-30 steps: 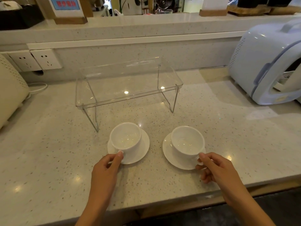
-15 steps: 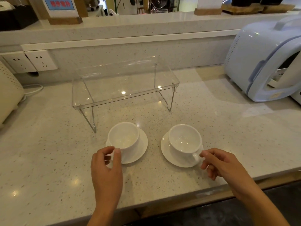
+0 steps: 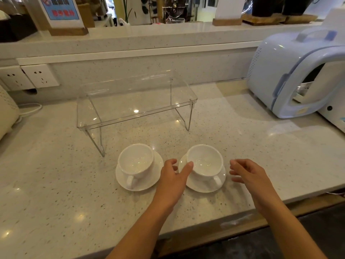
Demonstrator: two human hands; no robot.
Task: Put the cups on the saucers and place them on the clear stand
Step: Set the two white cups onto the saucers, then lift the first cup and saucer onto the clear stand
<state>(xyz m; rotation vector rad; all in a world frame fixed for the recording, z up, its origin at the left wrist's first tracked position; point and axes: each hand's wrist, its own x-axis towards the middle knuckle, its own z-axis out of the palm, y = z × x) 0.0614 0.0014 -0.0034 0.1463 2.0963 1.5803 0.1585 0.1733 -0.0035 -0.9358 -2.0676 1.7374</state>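
**Both hands flank the right cup**

Head view: two white cups sit on saucers on the surface before the clear stand [image 3: 137, 101]. The left hand [image 3: 172, 177], open, thumb touching the right cup [image 3: 204, 161]; right hand [image 3: 246, 172] open, holding nothing, just beside its saucer [image 3: 205, 186]. The left cup [image 3: 136, 160] stands untouched.
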